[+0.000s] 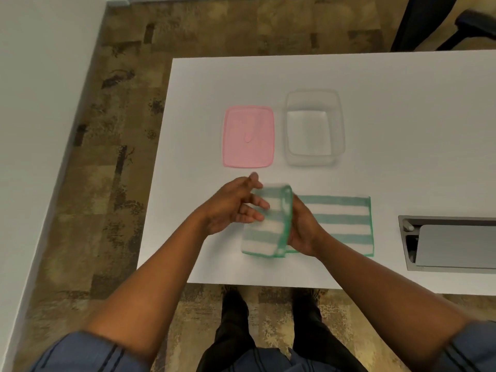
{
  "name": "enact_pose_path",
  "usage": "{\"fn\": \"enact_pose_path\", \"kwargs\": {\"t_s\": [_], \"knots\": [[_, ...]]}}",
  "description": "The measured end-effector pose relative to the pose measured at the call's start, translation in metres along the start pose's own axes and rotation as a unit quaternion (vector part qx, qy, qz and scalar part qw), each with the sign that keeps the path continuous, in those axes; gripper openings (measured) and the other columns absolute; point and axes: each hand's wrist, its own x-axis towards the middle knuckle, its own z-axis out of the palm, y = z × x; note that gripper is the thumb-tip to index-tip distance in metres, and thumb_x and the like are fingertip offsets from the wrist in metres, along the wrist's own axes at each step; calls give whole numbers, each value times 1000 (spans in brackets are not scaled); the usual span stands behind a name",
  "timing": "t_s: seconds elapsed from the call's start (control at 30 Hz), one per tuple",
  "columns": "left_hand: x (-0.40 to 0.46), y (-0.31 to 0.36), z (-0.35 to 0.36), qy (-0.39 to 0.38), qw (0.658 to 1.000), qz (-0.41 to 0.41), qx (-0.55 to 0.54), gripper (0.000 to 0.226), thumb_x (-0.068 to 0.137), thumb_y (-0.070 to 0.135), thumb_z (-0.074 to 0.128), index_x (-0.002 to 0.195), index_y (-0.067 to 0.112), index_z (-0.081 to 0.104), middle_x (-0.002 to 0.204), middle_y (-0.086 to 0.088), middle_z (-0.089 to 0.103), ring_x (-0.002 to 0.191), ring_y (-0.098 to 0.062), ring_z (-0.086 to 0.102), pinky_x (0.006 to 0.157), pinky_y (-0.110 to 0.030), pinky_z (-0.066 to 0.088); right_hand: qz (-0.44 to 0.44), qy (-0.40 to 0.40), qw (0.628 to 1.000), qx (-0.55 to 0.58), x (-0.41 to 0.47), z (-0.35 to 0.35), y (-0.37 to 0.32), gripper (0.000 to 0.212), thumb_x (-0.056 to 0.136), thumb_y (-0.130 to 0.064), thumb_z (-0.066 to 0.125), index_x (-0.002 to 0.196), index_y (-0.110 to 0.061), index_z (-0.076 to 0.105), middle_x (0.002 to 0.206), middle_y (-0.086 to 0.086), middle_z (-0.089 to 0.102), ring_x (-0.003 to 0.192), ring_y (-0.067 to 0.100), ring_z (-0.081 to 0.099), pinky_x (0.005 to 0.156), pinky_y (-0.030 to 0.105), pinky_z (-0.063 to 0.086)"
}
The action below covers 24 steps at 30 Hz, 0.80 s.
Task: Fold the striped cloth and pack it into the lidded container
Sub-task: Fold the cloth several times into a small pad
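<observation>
The green-and-white striped cloth (341,224) lies on the white table (402,130) near its front edge. Its left end is lifted and turned over toward the right. My left hand (233,208) grips that raised flap from the left, fingers on its face. My right hand (303,229) holds the flap's green hemmed edge from the right, resting over the flat part. Behind the cloth stands the clear container (314,128), open and empty. Its pink lid (248,136) lies flat on the table to the container's left.
A grey recessed cable box (451,244) with a hinged flap is set into the table at the right. The table's left and front edges are close to the cloth. A dark chair (440,22) stands beyond the far edge. Patterned carpet lies below.
</observation>
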Motion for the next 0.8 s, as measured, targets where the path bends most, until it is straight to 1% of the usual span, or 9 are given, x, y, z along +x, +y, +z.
{"fn": "enact_pose_path", "kwargs": {"t_s": [0.07,0.13,0.2,0.3,0.43,0.57,0.67,0.73,0.8], "knots": [[14,-7,11,108,993,47,16,40,94,60,60,109,22,63,89,-2,76,70,-19,70,63,-30,54,3,-34,997,75,-8,-13,-6,91,78,-88,52,139,-21,63,142,18,61,130,39,59,107,57,48],[27,-22,14,203,965,106,130,17,101,38,60,110,25,66,107,2,71,93,-18,68,85,-37,54,2,-30,995,93,-15,-27,-11,93,75,-87,56,139,-19,64,142,18,62,130,39,59,103,56,51],[41,-39,17,191,926,152,289,27,103,26,59,128,20,64,134,-1,61,123,-22,57,108,-41,45,3,-14,998,68,-20,-40,-15,78,80,-68,71,138,-16,64,138,19,65,126,39,62,100,55,54],[56,-40,24,151,875,202,414,42,104,33,53,143,16,56,151,-6,52,144,-25,42,120,-44,32,25,15,999,21,-26,-52,-21,64,80,-26,80,138,-7,61,128,21,70,114,40,69,91,52,59],[79,-17,41,74,884,198,418,49,104,42,38,141,17,58,139,-5,65,131,-26,56,113,-39,40,41,43,998,6,-33,-74,-29,47,79,-9,72,126,-7,67,120,22,73,102,39,73,81,50,62],[104,-8,46,39,880,147,451,37,109,39,36,119,20,67,125,0,70,119,-27,61,104,-39,44,37,83,996,1,-40,-97,-36,44,71,-12,74,115,-11,70,107,19,77,90,37,76,71,46,63],[121,-9,48,15,854,120,506,51,107,51,35,111,14,70,121,-6,73,116,-31,63,105,-43,45,31,123,992,-10,-46,-118,-38,48,69,-17,75,116,-13,69,105,17,77,89,35,76,72,46,63],[128,-12,51,-5,838,127,531,53,105,57,34,97,18,69,103,-2,75,104,-29,65,94,-40,47,29,143,989,-11,-49,-133,-39,49,68,-19,76,117,-13,69,104,16,78,88,35,76,72,46,63],[135,-16,54,-13,817,139,560,54,104,60,34,85,16,58,79,-2,67,85,-29,63,76,-36,43,23,166,986,-11,-52,-147,-41,48,71,-21,77,118,-12,68,101,16,78,85,34,76,72,46,63]]}}
